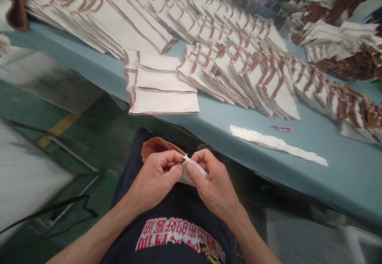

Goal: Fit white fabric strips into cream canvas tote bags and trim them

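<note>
- The left hand (153,180) was closed, with the thumb and curled fingers pinched on one end of a white cloth piece (195,170).
- The right hand (211,182) was likewise closed in a pinch on the same piece, its fingertips (191,168) pressed close to those of the left hand.
- The white cloth piece was held between both hands, above the person's lap and just in front of a dark shirt (179,234) printed with red and white characters.
- A brown cloth piece (158,146) was seen just behind the left hand; whether it was joined to the white piece could not be told.
- A blue-topped table (343,176) was placed beside the person, out of reach of neither hand but not touched by them.
- A long white fabric strip (277,144) and pink-handled thread snips (282,128) were laid near its front edge.
- Rows of folded white cloth pieces with brown trim (238,73) were fanned across the table, with three pieces (162,100) set apart nearest the person.
</note>
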